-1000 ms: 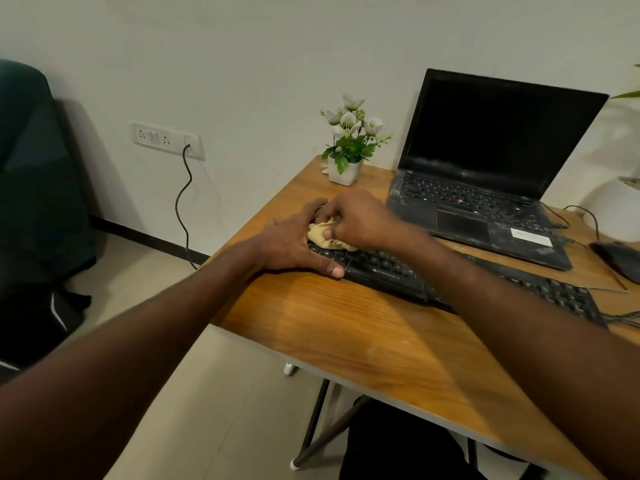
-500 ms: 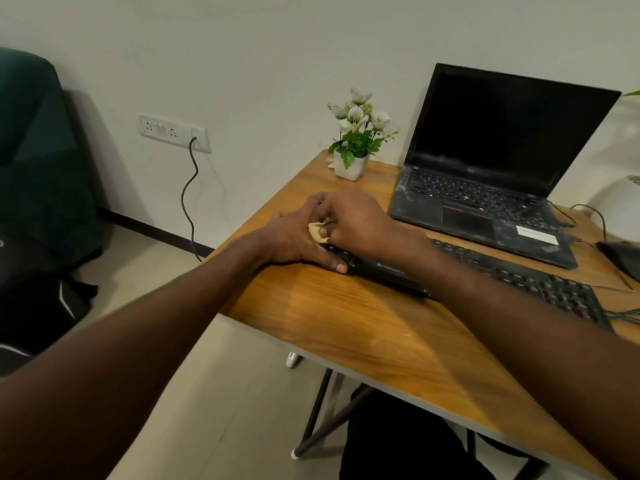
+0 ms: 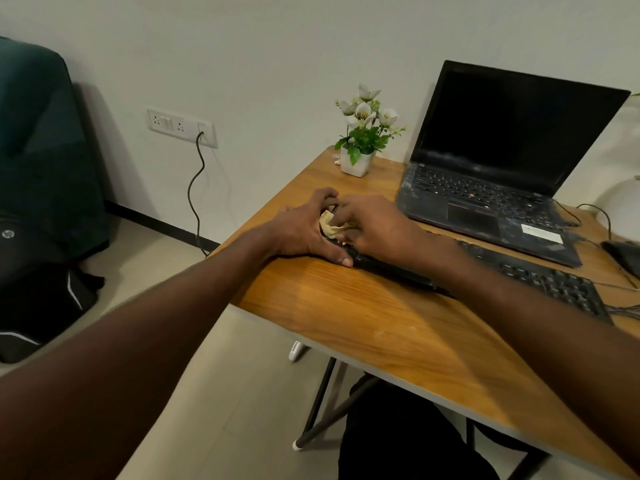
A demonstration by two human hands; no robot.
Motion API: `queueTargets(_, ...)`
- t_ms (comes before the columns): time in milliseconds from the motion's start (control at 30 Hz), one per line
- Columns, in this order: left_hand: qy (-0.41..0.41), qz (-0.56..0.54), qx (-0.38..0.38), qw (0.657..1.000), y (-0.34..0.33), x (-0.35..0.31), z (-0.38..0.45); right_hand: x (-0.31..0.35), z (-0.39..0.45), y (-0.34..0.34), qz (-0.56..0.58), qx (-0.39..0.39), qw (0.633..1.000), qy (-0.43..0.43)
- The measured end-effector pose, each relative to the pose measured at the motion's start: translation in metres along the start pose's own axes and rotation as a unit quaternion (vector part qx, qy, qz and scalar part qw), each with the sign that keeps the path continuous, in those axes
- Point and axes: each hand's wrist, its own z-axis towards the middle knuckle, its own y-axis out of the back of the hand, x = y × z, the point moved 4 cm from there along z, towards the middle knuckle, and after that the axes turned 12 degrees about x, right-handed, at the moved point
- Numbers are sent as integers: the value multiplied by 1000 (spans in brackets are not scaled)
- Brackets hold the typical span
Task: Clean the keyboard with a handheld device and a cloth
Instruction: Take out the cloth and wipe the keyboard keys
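A black keyboard lies across the wooden desk, in front of the laptop. My left hand grips the keyboard's left end, thumb along its front edge. A crumpled yellowish cloth sits on that left end, pinched under the fingers of my right hand, which presses it onto the keys. My right forearm hides the middle of the keyboard. No handheld device shows.
An open black laptop stands behind the keyboard. A small white pot of flowers sits at the desk's back left corner. A black mouse lies at the right edge. A dark chair and a wall socket are to the left.
Both hands stay on the keyboard's left end; my right hand has shifted the cloth slightly across the keys. The camera view has moved a little.
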Motion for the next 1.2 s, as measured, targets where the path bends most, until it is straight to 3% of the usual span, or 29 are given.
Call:
queueTargets(167, 6, -3, 5, 1000, 0, -2, 0, -25, -13, 32, -17, 155, 984, -87)
queueTargets(333, 5, -19, 9, 1000, -2, 5, 4, -28, -4, 20, 114, -32, 988, -101)
queueTargets(467, 6, -32, 11, 999, -1, 3, 3, -33, -18, 10, 54, -31, 990, -127)
queueTargets(600, 9, -32, 10, 999, 0, 0, 0, -36, -26, 32, -33, 82, 984, -155)
queueTargets(667, 8, -28, 9, 1000, 0, 0, 0, -36, -22, 38, -25, 47, 988, -148)
queueTargets(767, 4, -32, 6, 999, -1, 0, 0, -31, -12, 24, 46, -66, 991, -107)
queueTargets(833, 3, -33, 2, 999, -1, 0, 0, -27, -10, 10, 68, -90, 991, -70)
queueTargets(967, 7, -42, 6, 999, -1, 0, -1, -31, -19, 5, 16, -73, 995, -60)
queueTargets(1133, 4, -52, 6, 999, 0, 0, -2, -40, -29, 34, -48, 70, 985, -150)
queueTargets(1200, 6, -51, 8, 999, 0, 0, -1, -36, -27, 41, -48, 56, 987, -143)
